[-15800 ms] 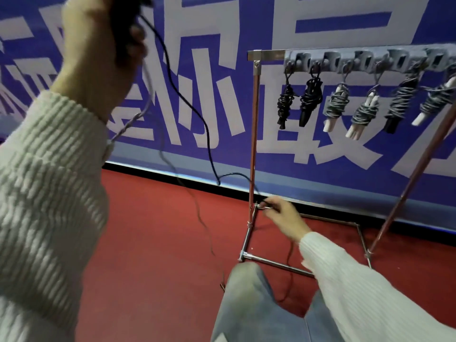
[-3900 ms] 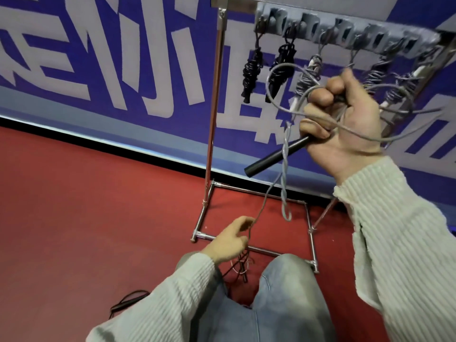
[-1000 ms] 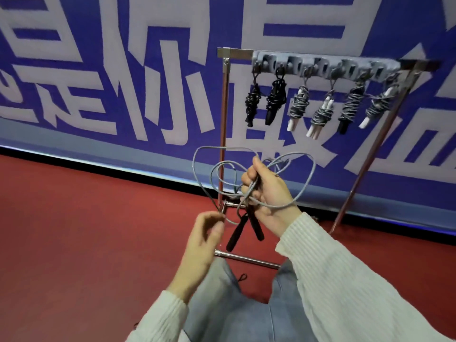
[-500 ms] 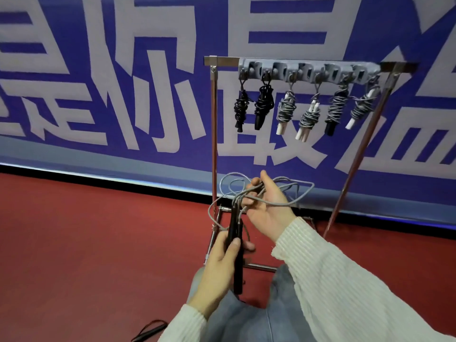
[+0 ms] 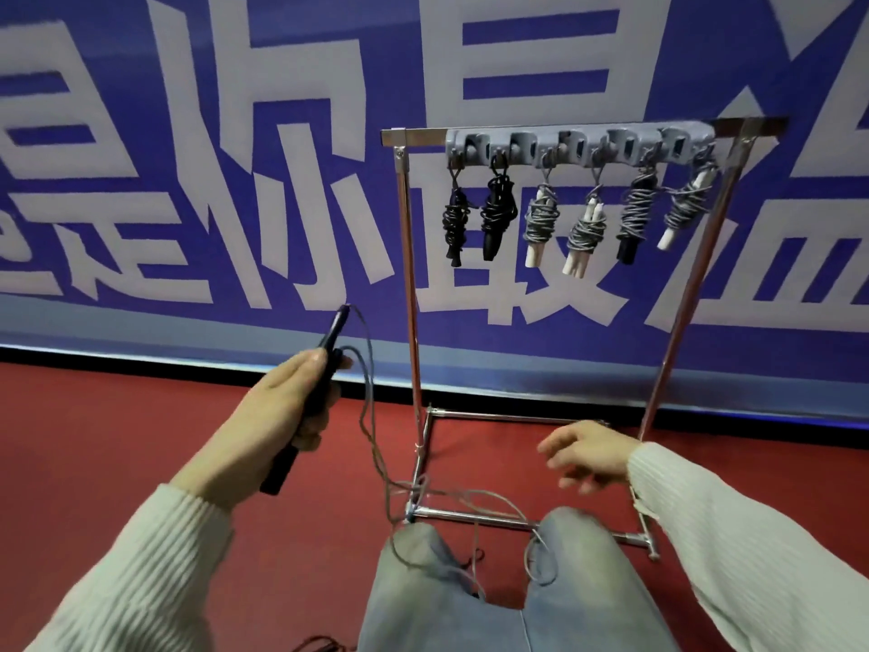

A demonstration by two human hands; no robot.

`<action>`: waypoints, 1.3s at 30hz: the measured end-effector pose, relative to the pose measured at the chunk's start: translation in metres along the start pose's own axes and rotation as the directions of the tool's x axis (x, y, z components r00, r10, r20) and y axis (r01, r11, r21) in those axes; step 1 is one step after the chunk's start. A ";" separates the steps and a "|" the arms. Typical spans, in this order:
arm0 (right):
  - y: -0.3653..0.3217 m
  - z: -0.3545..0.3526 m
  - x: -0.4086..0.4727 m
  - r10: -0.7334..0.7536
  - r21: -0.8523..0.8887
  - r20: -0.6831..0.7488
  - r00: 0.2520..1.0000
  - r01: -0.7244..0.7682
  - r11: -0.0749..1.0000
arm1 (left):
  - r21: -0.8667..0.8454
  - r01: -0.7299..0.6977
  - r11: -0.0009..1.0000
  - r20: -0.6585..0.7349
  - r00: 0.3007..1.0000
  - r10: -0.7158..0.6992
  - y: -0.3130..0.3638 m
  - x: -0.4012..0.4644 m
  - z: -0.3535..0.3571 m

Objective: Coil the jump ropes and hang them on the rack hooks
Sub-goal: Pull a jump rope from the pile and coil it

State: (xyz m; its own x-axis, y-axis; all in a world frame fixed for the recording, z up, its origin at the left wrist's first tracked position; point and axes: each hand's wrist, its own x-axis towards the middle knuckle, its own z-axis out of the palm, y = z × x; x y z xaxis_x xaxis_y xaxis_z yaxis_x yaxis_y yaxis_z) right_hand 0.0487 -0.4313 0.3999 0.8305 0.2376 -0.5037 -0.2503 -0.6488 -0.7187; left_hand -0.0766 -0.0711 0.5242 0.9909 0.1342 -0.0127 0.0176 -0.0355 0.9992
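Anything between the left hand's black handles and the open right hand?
Head view: grey rope cord hanging from black handles, then the rack's chrome upright post; otherwise red floor.

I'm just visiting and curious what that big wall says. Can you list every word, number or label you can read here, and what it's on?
"你": large white character on the blue wall banner, left of the rack.
"取": large white character on the same banner, behind the rack, partly covered by the hung ropes.
The other banner characters are cut off by the frame edges and cannot be read.
No lettering shows on the rack, the hung ropes or the handle in the left hand.
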 end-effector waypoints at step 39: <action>-0.101 0.029 -0.099 -0.438 0.507 -0.380 0.815 0.579 0.638 | 0.229 -0.357 0.905 0.142 0.932 0.332 -0.048 -0.017 0.138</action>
State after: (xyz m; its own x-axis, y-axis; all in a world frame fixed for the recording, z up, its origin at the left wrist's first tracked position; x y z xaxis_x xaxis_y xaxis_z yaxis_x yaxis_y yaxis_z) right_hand -0.0224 -0.3682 0.5085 0.9753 0.2033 0.0864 0.0694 0.0897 -0.9936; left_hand -0.0755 -0.2084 0.4716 0.9488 -0.0275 0.3147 -0.3076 -0.3072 0.9006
